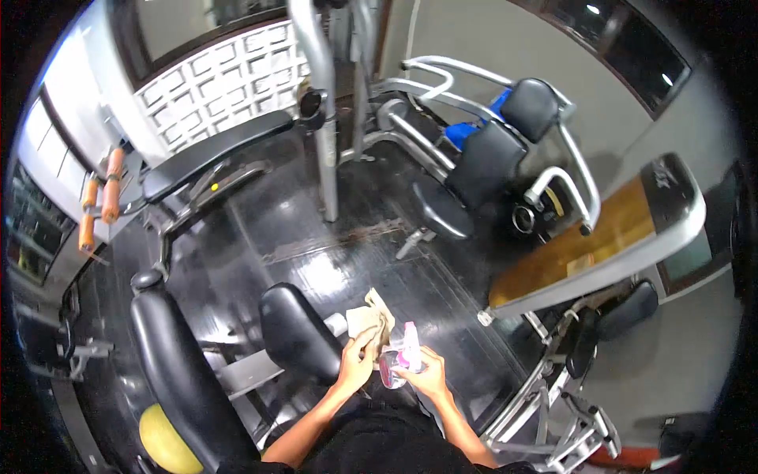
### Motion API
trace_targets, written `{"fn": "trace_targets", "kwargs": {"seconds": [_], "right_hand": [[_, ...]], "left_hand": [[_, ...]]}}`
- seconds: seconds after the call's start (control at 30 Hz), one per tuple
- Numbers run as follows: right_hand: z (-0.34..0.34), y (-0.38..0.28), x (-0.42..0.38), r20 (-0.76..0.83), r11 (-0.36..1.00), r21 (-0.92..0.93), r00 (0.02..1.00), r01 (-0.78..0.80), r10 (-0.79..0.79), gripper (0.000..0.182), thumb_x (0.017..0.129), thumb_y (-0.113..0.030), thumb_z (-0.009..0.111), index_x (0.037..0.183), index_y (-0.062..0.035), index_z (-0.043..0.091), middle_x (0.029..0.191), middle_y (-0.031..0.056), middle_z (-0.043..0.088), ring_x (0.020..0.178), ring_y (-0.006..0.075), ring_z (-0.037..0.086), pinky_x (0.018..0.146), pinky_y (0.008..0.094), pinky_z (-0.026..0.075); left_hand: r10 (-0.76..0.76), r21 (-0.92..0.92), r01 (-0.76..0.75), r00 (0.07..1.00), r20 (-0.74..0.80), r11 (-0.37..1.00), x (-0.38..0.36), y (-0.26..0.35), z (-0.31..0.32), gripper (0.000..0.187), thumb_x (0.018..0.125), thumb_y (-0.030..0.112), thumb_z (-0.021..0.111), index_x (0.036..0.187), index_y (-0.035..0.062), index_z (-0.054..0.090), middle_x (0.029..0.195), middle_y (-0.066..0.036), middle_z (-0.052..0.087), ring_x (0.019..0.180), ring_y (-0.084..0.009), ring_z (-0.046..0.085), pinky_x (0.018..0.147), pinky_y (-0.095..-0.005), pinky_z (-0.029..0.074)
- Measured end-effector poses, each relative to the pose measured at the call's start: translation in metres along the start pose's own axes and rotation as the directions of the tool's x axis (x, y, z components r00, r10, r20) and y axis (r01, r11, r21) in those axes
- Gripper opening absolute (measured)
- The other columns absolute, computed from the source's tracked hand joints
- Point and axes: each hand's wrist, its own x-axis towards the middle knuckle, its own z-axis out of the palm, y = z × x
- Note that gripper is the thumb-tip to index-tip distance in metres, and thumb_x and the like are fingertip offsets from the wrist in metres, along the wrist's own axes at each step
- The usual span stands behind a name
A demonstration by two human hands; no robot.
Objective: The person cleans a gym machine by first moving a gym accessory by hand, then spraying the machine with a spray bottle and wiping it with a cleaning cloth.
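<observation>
My left hand [358,365] is closed around a crumpled beige cloth [365,320], which hangs out past the fingertips. Close beside it, my right hand [428,374] grips a clear spray bottle [390,370] with a white and pink trigger head. The bottle is tilted, and some of it is hidden behind the fingers. Both hands are in front of my body, above the dark floor. Just left of the left hand is a black padded seat [296,330] on a grey metal frame.
A long black backrest pad [174,367] and a yellow ball [167,438] are at lower left. Farther off are a black bench [221,154], a metal post [325,158] and a seated machine [482,166]. A brown-panelled machine [584,245] stands to the right.
</observation>
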Motion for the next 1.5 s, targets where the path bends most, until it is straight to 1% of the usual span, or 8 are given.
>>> {"fn": "trace_targets", "kwargs": {"seconds": [0.2, 0.3, 0.37, 0.5, 0.8, 1.07, 1.33, 1.5], "right_hand": [[-0.051, -0.024, -0.017, -0.186, 0.986, -0.163, 0.980, 0.032, -0.063, 0.034, 0.058, -0.024, 0.083, 0.079, -0.0023, 0.067, 0.072, 0.0079, 0.064, 0.063, 0.0201, 0.060, 0.061, 0.0306, 0.047], [-0.081, -0.037, -0.020, -0.258, 0.941, -0.329, 0.952, 0.074, -0.165, 0.038, 0.059, -0.038, 0.081, 0.076, -0.0066, 0.067, 0.068, 0.0051, 0.063, 0.061, 0.0201, 0.061, 0.058, 0.0311, 0.048], [-0.098, -0.043, -0.026, -0.325, 0.944, -0.329, 0.937, 0.012, -0.126, 0.039, 0.059, -0.038, 0.081, 0.077, -0.0066, 0.067, 0.069, 0.0055, 0.064, 0.062, 0.0204, 0.062, 0.059, 0.0310, 0.049], [-0.134, -0.046, -0.038, -0.455, 0.946, -0.311, 0.888, -0.097, -0.058, 0.040, 0.061, -0.038, 0.080, 0.080, -0.0054, 0.067, 0.075, 0.0080, 0.067, 0.067, 0.0217, 0.066, 0.062, 0.0310, 0.051], [-0.212, 0.004, -0.082, -0.719, 0.944, -0.098, 0.678, -0.315, 0.152, 0.046, 0.062, -0.037, 0.080, 0.090, -0.0043, 0.063, 0.082, 0.0084, 0.066, 0.071, 0.0198, 0.065, 0.063, 0.0320, 0.051], [-0.281, 0.041, -0.134, -0.860, 0.895, 0.015, 0.451, -0.445, 0.239, 0.065, 0.066, -0.029, 0.075, 0.121, -0.0024, 0.052, 0.087, 0.0138, 0.064, 0.075, 0.0228, 0.064, 0.067, 0.0322, 0.052], [-0.332, 0.077, -0.157, -0.917, 0.848, 0.161, 0.242, -0.505, 0.318, 0.049, 0.065, -0.018, 0.079, 0.106, 0.0005, 0.059, 0.098, 0.0112, 0.063, 0.084, 0.0189, 0.063, 0.078, 0.0300, 0.049], [-0.373, 0.106, -0.158, -0.951, 0.844, 0.109, 0.194, -0.525, 0.243, 0.056, 0.061, -0.017, 0.082, 0.109, -0.0015, 0.059, 0.081, 0.0081, 0.058, 0.075, 0.0201, 0.060, 0.069, 0.0297, 0.050]], "left_hand": [[0.162, 0.195, -0.356, 0.760, 0.630, 0.914, 0.014, 0.062, 0.016, 0.080, 0.067, 0.024, 0.071, 0.138, 0.0087, 0.036, 0.108, -0.023, 0.054, 0.100, -0.0364, 0.050, 0.091, -0.0415, 0.040], [0.351, 0.137, -0.598, 0.623, 0.699, 0.790, 0.019, 0.083, 0.044, 0.082, 0.065, 0.030, 0.074, 0.135, 0.0066, 0.038, 0.110, -0.023, 0.052, 0.099, -0.0374, 0.049, 0.091, -0.0437, 0.040], [0.139, 0.251, -0.520, 0.599, 0.788, 0.816, 0.019, 0.098, 0.064, 0.078, 0.063, 0.030, 0.076, 0.129, 0.0051, 0.043, 0.114, -0.023, 0.050, 0.103, -0.0389, 0.049, 0.091, -0.0442, 0.041], [0.387, -0.039, -0.522, 0.578, 0.718, 0.852, 0.021, 0.099, 0.126, 0.068, 0.059, 0.021, 0.079, 0.118, 0.0049, 0.050, 0.109, -0.016, 0.055, 0.099, -0.0330, 0.054, 0.086, -0.0407, 0.044], [0.347, -0.165, -0.342, 0.585, 0.733, 0.925, 0.002, 0.099, 0.274, 0.044, 0.064, 0.010, 0.071, 0.105, 0.0021, 0.057, 0.098, -0.014, 0.060, 0.093, -0.0297, 0.058, 0.080, -0.0384, 0.046], [0.373, -0.319, -0.330, 0.117, 0.920, 0.889, 0.010, 0.114, 0.369, 0.067, 0.069, 0.011, 0.069, 0.130, 0.0002, 0.043, 0.127, -0.020, 0.048, 0.115, -0.0342, 0.049, 0.100, -0.0390, 0.036], [0.134, -0.111, -0.083, 0.352, 0.926, 0.990, 0.033, 0.090, 0.463, 0.012, 0.086, 0.006, 0.055, 0.096, -0.0001, 0.056, 0.093, -0.010, 0.061, 0.090, -0.0189, 0.057, 0.080, -0.0298, 0.044], [0.302, -0.306, -0.057, 0.419, 0.856, 0.950, 0.038, 0.131, 0.534, 0.029, 0.088, 0.001, 0.051, 0.117, 0.0002, 0.048, 0.105, -0.010, 0.059, 0.101, -0.0173, 0.055, 0.089, -0.0294, 0.042]]}}
